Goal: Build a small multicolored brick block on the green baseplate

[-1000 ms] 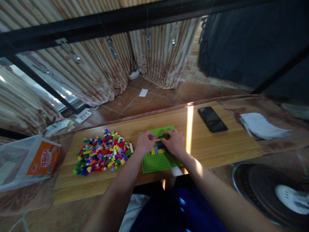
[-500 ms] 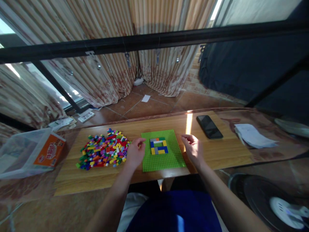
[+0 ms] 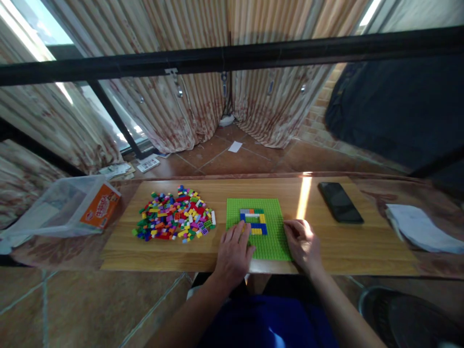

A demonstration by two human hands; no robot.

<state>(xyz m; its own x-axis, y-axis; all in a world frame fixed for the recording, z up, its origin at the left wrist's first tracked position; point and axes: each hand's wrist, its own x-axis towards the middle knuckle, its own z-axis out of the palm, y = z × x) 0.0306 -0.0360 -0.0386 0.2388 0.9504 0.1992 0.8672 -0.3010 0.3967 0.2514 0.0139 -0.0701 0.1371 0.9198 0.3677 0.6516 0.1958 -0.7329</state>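
Note:
A green studded baseplate (image 3: 270, 246) lies on the wooden table. On it, a small rectangular frame of toy bricks (image 3: 259, 226) in blue, yellow, grey, white, orange and green surrounds an open middle. My left hand (image 3: 234, 251) rests over the plate's lower left part, fingers stretched out, with fingertips at the frame's lower left corner, which they partly hide. At the plate's right edge is my right hand (image 3: 303, 245), its fingers curled together. Whatever those fingers may hold is hidden.
Left of the plate spreads a pile of loose coloured bricks (image 3: 176, 217). A clear plastic box (image 3: 68, 208) with an orange label stands at the far left. To the right are a black phone (image 3: 340, 203) and white papers (image 3: 424, 227). A dark rail (image 3: 253, 55) crosses beyond the table.
The view has turned, shifting the scene rightward. My left hand has moved from beside the brick pile onto the baseplate, its fingers now straighter. My right hand has come against the plate's right edge.

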